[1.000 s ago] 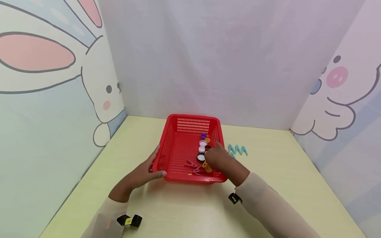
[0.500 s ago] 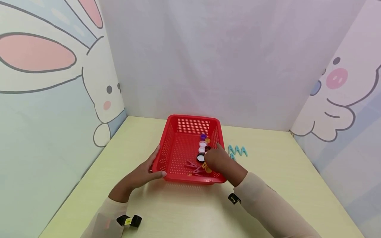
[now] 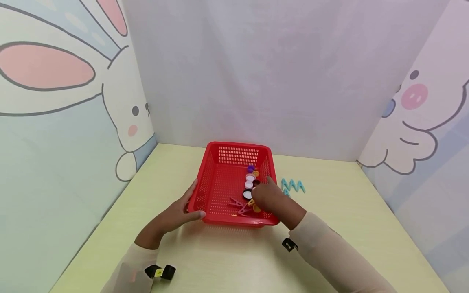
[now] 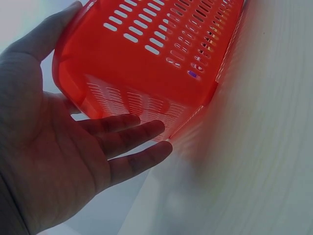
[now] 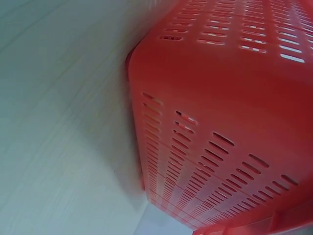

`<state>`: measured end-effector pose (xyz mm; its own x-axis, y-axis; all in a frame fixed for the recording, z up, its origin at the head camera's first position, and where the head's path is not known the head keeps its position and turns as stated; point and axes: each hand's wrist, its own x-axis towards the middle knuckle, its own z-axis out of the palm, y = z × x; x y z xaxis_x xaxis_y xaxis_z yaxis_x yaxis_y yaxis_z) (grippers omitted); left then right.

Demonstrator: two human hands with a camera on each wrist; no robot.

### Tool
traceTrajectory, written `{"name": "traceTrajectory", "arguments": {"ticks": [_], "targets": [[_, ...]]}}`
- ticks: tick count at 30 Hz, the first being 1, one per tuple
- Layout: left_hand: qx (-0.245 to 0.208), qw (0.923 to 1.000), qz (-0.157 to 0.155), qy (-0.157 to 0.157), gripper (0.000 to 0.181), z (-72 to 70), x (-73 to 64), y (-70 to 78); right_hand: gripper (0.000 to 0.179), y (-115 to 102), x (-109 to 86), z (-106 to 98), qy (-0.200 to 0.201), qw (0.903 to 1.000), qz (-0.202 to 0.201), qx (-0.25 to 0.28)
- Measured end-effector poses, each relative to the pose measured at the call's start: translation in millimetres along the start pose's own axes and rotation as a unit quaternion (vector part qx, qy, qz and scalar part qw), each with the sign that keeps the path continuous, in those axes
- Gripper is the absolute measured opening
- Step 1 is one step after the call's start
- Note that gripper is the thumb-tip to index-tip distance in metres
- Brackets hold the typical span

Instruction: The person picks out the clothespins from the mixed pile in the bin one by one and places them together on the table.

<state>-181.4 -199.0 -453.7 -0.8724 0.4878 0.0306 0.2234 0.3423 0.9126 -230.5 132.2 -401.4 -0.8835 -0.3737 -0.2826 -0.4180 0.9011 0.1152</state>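
The red slotted plastic basket (image 3: 234, 223) stands on the table. My left hand (image 3: 172, 215) lies at its near left corner, thumb along the front rim. In the left wrist view the left hand's fingers (image 4: 132, 139) are straight against and beside the outer wall. My right hand (image 3: 269, 197) reaches over the right side into the basket; its fingertips and anything in them are hidden. Around it lie a black-rimmed white cap (image 3: 248, 194), a white cap (image 3: 250, 178), a purple cap (image 3: 250, 168), pink clothespins (image 3: 235, 202) and a yellow clothespin (image 3: 251, 202).
Several turquoise clothespins (image 3: 292, 185) lie on the pale table (image 3: 329, 195) to the right of the basket. A plain light curtain (image 3: 242, 81) hangs behind. Side walls carry cartoon animals. The right wrist view shows the basket's outer wall (image 5: 220, 88), not the hand.
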Motion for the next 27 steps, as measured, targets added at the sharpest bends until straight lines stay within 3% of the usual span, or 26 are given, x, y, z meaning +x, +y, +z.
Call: {"name": "traceTrajectory", "arguments": {"ticks": [5, 12, 19, 27], "targets": [[0.001, 1.0000, -0.006, 0.002, 0.128, -0.5, 0.5, 1.0, 0.050, 1, -1.6, 0, 0.014, 0.9997, 0.001, 0.022], [-0.009, 0.9999, -0.011, -0.004, 0.128, -1.1, 1.0, -0.9, 0.050, -5, -7.5, -3, 0.036, 0.9991, -0.020, -0.008], [-0.009, 0.9999, -0.010, -0.004, 0.128, -1.9, 1.5, -1.8, 0.050, -8, -12.5, -6, 0.069, 0.9971, -0.032, 0.007], [-0.010, 0.9999, -0.012, -0.006, 0.128, -1.9, 1.5, -1.5, 0.072, -4, -14.4, -6, 0.115, 0.9913, -0.041, 0.050]]}}
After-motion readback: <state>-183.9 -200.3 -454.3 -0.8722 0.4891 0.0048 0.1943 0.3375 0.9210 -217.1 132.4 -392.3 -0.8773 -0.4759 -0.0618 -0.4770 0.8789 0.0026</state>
